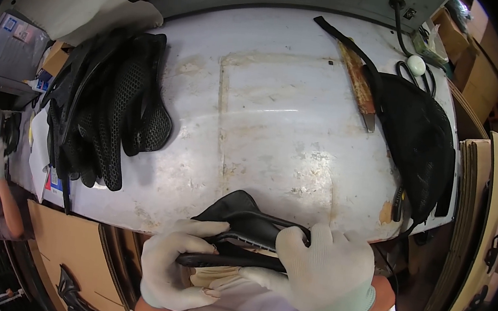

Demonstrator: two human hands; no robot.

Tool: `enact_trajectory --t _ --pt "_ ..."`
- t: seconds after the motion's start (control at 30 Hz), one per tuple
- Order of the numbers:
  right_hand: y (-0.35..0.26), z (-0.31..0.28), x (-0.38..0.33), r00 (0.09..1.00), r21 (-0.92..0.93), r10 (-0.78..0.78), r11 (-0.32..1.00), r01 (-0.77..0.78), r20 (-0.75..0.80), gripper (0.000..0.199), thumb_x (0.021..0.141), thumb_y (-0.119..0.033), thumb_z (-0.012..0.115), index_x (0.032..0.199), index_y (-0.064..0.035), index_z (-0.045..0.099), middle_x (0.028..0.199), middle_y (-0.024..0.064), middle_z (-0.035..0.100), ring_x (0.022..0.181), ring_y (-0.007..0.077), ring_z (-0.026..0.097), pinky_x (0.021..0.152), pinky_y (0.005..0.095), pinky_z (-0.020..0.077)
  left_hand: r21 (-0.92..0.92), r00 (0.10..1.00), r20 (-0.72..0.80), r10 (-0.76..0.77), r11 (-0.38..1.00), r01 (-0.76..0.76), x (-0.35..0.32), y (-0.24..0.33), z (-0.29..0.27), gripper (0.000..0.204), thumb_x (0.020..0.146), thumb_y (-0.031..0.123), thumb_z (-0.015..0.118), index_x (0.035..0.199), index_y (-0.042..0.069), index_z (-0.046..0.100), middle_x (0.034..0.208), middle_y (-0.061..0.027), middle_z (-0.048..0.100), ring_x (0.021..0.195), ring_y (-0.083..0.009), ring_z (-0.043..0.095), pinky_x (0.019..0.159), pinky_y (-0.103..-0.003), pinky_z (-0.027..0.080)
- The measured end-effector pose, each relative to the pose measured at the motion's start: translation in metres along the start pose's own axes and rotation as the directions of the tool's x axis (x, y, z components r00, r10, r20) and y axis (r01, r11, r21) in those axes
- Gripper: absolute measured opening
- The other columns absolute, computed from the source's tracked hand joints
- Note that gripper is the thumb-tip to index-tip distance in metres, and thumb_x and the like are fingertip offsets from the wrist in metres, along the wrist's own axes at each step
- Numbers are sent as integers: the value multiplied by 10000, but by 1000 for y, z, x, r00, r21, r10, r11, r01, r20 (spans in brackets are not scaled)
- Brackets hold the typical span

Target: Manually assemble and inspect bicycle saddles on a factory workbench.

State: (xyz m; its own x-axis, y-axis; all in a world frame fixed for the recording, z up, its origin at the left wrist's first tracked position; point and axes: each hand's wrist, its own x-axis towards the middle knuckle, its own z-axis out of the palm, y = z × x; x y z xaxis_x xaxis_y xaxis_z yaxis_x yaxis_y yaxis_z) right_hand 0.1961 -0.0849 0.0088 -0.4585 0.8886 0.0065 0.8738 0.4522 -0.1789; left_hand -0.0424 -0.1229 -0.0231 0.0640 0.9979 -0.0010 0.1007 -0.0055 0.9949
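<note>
A black moulded piece (236,212) with a curved, pointed end and a long opening is held close to my body at the table's front edge; its exact kind is unclear. My left hand (172,263), in a white glove, is closed around its left side, with the fingers spread over the upper and lower edges. Gripping the right side is my right hand (331,272), also gloved, its thumb below and its fingers on top. Part of the piece is hidden behind both gloves.
A pile of black honeycomb-patterned parts (110,109) lies on the left of the white table (278,116). To the right are a worn flat tool (358,82), a black mesh bag (417,132) and a black handle (398,203). Cardboard (471,199) stands at right; another person (1,204) works far left.
</note>
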Motion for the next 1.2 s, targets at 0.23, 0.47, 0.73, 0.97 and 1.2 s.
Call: enact_trajectory --t 0.23,0.47,0.73,0.97,1.2 --pt "10 3 4 999 41 -50 998 49 6 696 774 -821 681 761 -139 545 655 35 456 447 178 496 418 348 383 18 978 201 52 998 -57 12 -17 -21 562 925 465 709 1026 -85 763 1261 -310 715 1001 -396 758 878 -416 592" --pt "5 -1 4 999 -9 26 1000 -26 42 683 770 -807 696 762 -141 543 622 34 435 429 194 485 436 356 392 5 991 -52 -121 993 122 5 -3 3 432 903 385 775 959 -43 769 1206 -263 748 971 -381 766 838 -395 600" --pt "12 0 12 999 81 -30 996 27 41 646 770 -761 718 815 -138 555 652 25 453 471 190 509 468 352 421 283 990 141 -28 959 -13 29 8 -3 372 708 235 965 883 -2 738 1137 -220 781 906 -310 802 776 -347 625" --pt "5 9 12 998 35 36 999 -34 -44 654 749 -763 729 827 -138 553 677 26 475 502 182 530 479 334 425 381 996 40 84 920 -93 22 8 6 402 708 200 979 848 -54 701 1060 -282 774 884 -281 805 762 -340 641" --pt "6 9 8 1000 -4 -5 1000 5 1 666 737 -776 724 808 -139 543 680 38 481 497 195 531 454 357 392 347 998 40 57 936 -67 26 10 11 427 679 203 999 841 -44 691 1020 -231 789 822 -247 794 721 -304 624"
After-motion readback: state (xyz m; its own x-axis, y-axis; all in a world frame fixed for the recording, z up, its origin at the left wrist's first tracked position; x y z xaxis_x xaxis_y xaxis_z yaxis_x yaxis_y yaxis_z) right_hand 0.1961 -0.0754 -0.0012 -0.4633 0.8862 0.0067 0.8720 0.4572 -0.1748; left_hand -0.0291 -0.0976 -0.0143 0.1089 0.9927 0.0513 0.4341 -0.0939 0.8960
